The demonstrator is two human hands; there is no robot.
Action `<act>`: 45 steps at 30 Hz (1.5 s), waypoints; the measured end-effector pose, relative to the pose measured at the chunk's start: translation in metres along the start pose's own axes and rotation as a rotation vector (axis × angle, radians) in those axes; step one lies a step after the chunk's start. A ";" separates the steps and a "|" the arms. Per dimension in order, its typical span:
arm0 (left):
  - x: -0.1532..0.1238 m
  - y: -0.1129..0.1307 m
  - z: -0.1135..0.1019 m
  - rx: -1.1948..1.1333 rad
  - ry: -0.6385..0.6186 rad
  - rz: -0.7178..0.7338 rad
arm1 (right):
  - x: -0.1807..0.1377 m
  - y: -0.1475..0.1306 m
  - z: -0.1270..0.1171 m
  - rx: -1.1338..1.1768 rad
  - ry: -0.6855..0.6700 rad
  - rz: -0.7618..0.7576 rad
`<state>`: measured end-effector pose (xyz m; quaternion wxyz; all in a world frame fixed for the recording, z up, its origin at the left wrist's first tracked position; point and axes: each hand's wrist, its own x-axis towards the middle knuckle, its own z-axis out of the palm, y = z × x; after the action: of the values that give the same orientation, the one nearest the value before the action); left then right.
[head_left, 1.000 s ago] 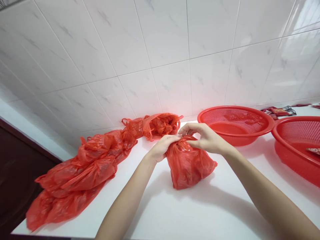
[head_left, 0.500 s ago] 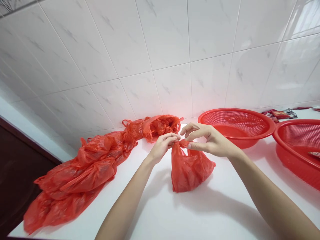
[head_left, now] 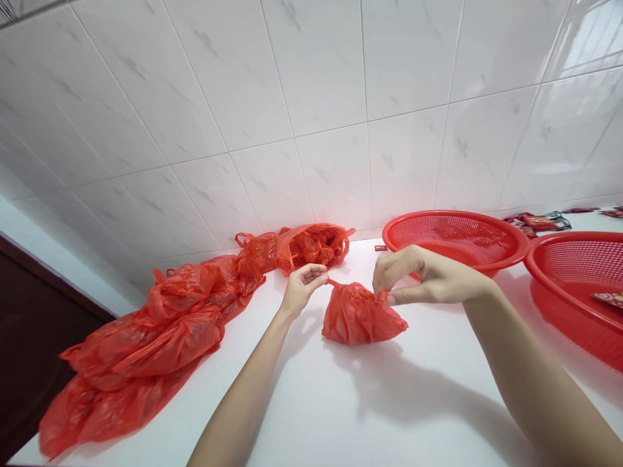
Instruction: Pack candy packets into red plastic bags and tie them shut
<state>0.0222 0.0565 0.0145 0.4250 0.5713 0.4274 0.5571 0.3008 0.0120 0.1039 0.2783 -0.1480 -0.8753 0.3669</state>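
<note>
Now left hand (head_left: 300, 292), right hand (head_left: 424, 279) pinch red bag (head_left: 357, 318); packet (head_left: 609, 299) print illegible.

Left forearm (head_left: 246, 383) and right forearm (head_left: 523, 373) are bare and slim, narrowing toward the wrists (head_left: 287, 318); left grip (head_left: 298, 291) and right grip (head_left: 434, 276) are bare, slender-fingered.

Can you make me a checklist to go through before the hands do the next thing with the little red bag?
1. Left hand pinches a thin strap of the small, crinkled red plastic bag: ok.
2. Right hand pinches the bag's other side, near its top: ok.
3. Bag's top knotted: cannot tell; bunched plastic hides it.
4. What's inside is visible: not ok; the red plastic covers it.
5. Bag apart from the round, red plastic mesh basket behind the right hand: ok.
6. Bag's bottom touching the flat white tabletop: cannot tell.
</note>
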 end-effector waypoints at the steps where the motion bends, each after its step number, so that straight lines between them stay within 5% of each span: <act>1: 0.000 0.001 0.000 -0.004 0.017 0.014 | 0.001 0.001 0.000 0.028 0.045 0.019; 8: -0.012 0.039 0.013 -0.006 0.102 0.234 | 0.012 0.000 0.009 0.250 0.263 0.123; 14: -0.037 0.070 0.044 -0.022 -0.012 0.303 | 0.022 0.001 0.028 0.217 0.384 0.106; 25: -0.060 0.072 0.050 0.213 -0.163 0.563 | 0.025 -0.007 0.035 0.333 0.459 0.205; 29: -0.073 0.072 0.054 0.282 -0.101 0.656 | 0.025 -0.008 0.037 0.384 0.466 0.189; 32: -0.083 0.066 0.059 0.228 0.001 0.551 | 0.025 -0.013 0.041 0.397 0.508 0.128; 36: -0.088 0.051 0.062 0.195 -0.145 0.234 | 0.024 -0.022 0.048 0.378 0.556 0.072; 39: -0.088 0.043 0.055 0.171 -0.164 0.154 | 0.022 -0.027 0.051 0.342 0.527 0.051; 42: -0.084 0.046 0.032 0.151 -0.032 0.122 | 0.018 -0.031 0.047 0.276 0.535 0.028; 45: -0.074 0.067 -0.012 0.211 0.220 0.133 | 0.012 -0.036 0.038 0.205 0.606 0.029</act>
<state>0.0100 -0.0334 0.0592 0.2755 0.5754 0.4887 0.5952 0.2667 -0.0281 0.1129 0.5345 -0.2342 -0.7087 0.3964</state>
